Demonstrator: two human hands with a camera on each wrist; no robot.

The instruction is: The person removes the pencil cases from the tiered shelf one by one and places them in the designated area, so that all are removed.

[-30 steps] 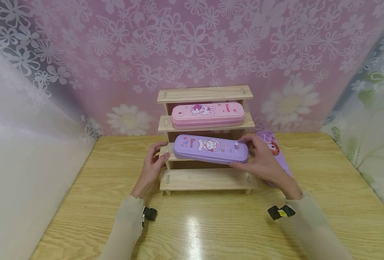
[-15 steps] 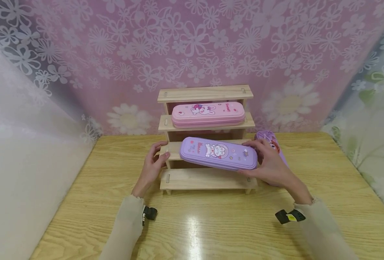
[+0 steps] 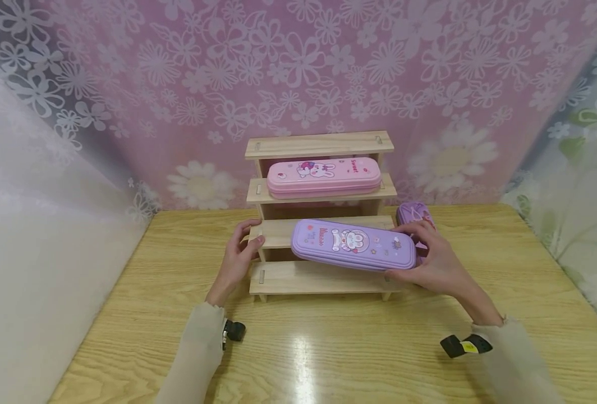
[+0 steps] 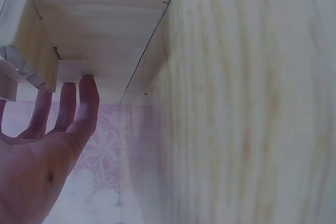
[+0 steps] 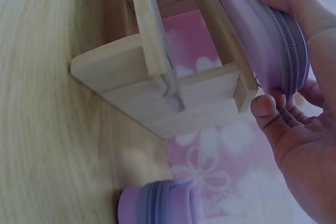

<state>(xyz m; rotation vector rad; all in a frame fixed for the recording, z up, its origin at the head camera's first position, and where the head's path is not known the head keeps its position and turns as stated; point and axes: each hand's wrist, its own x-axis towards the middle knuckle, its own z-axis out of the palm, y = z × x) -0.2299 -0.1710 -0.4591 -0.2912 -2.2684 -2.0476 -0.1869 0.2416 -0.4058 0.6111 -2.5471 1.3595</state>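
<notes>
In the head view a purple pencil case [image 3: 351, 241] with a bunny print is tilted, its right end lower, in front of the third board of a stepped wooden shelf [image 3: 318, 278]. My right hand [image 3: 437, 268] grips its right end; the right wrist view shows the thumb on one side of the zipped case [image 5: 252, 30] and fingers at the other. With my left hand [image 3: 235, 255] I hold the left end of that board, thumb on the near side. Straight fingertips touch the wooden side panel [image 4: 100, 19] in the left wrist view, where the thumb is hidden.
On the second board lies a pink pencil case [image 3: 324, 176]. Another purple case [image 3: 413, 212] rests on the wood-grain table [image 3: 329, 348], right of the shelf and partly behind my right hand. A floral pink curtain [image 3: 298, 73] hangs behind.
My right hand has drawn the purple pencil case off the third board, toward me and to the right. The left hand and the pink case have stayed in place.
</notes>
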